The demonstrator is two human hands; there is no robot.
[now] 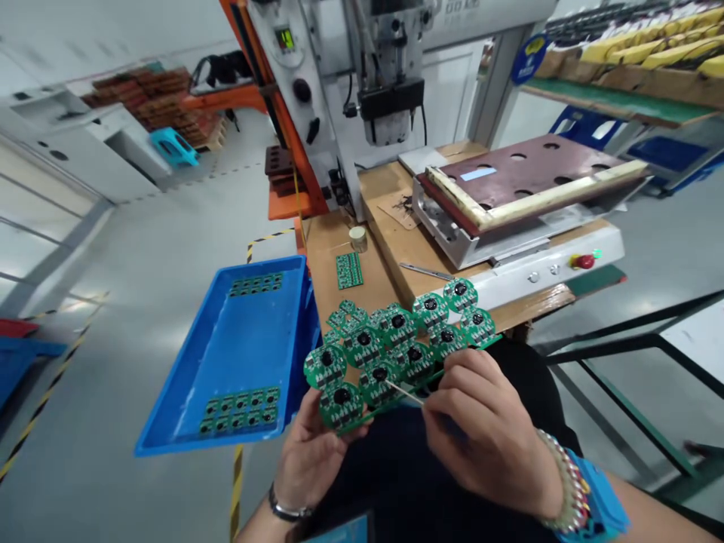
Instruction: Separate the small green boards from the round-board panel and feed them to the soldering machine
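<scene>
L hand [314, 452] clamped on PCB panel [399, 328], lower L edge, approx. frame ctr; R hand [475, 415] pinching thin stick [406, 393], tip at a black dot [379, 373]. From panel: wood surface [376, 280], 11 o'clock, w/ sm. PCB [349, 270], jar [358, 240]. Press [390, 98], 12. Brown plate [543, 170], 1–2. Blue tray [249, 339] w/ PCB sets [240, 409], 9. Grey flr [152, 249]; blue stool [173, 145], 10.

The circuit board panel [399, 324] was green, speckled white and dotted with black blobs [342, 396]; the thin stick [408, 394] was pale; the tray [234, 339] was blue; the floor tape [236, 483] was striped yellow and black; the worktop [373, 275] was tan, the plate [532, 175] maroon with cream strips [559, 197], the button [585, 262] red.
</scene>
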